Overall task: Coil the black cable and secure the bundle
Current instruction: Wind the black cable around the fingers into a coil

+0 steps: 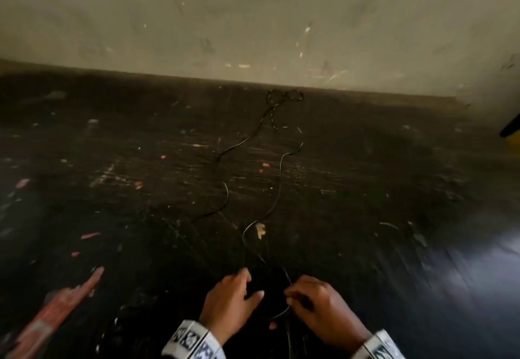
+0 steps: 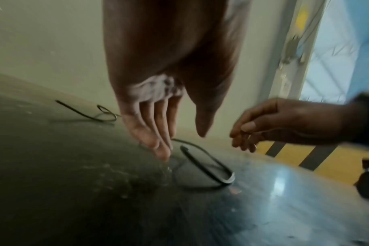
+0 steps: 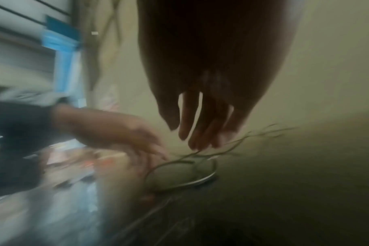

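A thin black cable snakes over the dark scuffed surface from a small tangle by the wall down to my hands. Between the hands it forms a loop lying flat, also blurred in the right wrist view. My left hand has straight fingers whose tips touch the surface just left of the loop. My right hand is on the loop's right side, thumb and fingers pinching a strand of the cable.
A cream wall bounds the far edge. A red-orange object lies at the lower left. A tan scrap sits beside the cable. A black and yellow thing shows at the right edge.
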`<state>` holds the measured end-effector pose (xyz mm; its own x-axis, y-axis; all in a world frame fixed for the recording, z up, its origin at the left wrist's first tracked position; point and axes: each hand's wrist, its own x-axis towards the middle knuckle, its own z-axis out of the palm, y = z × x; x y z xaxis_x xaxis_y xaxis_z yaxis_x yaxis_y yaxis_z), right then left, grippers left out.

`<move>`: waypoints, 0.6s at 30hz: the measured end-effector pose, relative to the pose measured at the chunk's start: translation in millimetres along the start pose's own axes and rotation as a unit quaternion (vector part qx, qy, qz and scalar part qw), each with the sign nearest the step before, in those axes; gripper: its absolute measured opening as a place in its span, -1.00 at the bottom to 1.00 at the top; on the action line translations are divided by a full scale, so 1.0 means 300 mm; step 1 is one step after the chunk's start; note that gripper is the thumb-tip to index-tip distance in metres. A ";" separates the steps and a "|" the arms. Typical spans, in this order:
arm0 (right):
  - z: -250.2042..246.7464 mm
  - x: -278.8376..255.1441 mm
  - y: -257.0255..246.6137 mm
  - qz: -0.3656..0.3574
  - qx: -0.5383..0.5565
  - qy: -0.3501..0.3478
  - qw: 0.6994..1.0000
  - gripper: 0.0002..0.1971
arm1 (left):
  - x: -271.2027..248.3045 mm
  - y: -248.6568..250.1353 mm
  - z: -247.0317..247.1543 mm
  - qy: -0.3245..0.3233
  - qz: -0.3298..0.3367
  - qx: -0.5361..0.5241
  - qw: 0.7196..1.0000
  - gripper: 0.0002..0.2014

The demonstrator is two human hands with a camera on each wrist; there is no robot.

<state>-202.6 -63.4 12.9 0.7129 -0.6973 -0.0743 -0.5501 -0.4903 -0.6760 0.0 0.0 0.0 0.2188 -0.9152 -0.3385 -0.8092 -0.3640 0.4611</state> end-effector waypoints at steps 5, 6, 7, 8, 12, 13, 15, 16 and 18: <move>0.025 0.088 0.007 -0.026 -0.056 -0.165 0.984 -0.70 | 0.056 0.016 0.014 0.001 -0.043 -0.071 0.997 -0.88; 0.028 0.091 0.009 -0.036 -0.077 -0.168 0.982 -0.69 | 0.054 0.007 0.009 0.005 -0.055 -0.143 0.988 -0.90; 0.023 0.095 0.016 -0.043 -0.107 -0.171 0.978 -0.68 | 0.056 -0.001 0.000 0.014 -0.069 -0.214 0.974 -0.87; 0.019 0.098 0.027 -0.060 -0.120 -0.165 0.977 -0.68 | 0.050 -0.003 -0.018 0.028 -0.084 -0.271 0.958 -0.84; -0.030 0.121 0.040 -0.111 -0.071 -0.111 0.985 -0.54 | 0.038 0.008 -0.138 0.101 -0.091 -0.410 0.902 -0.77; -0.047 0.134 0.042 -0.130 -0.061 -0.088 0.986 -0.58 | 0.040 0.009 -0.167 0.113 -0.082 -0.396 0.907 -0.77; -0.100 0.163 0.021 -0.168 -0.037 -0.035 0.985 -0.70 | 0.041 0.009 -0.213 0.128 -0.043 -0.303 0.943 -0.80; -0.131 0.176 0.004 -0.180 -0.025 -0.021 0.983 -0.71 | 0.036 0.013 -0.231 0.126 -0.015 -0.222 0.967 -0.80; -0.195 0.204 -0.036 -0.195 0.011 -0.002 0.981 -0.69 | 0.022 0.033 -0.257 0.106 0.046 -0.143 0.983 -0.77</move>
<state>-178.4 -131.4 58.5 0.8692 -0.4562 0.1905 -0.2250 -0.7081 -0.6693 35.5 -23.1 65.6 0.2844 -0.9512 -0.1196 -0.6520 -0.2833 0.7033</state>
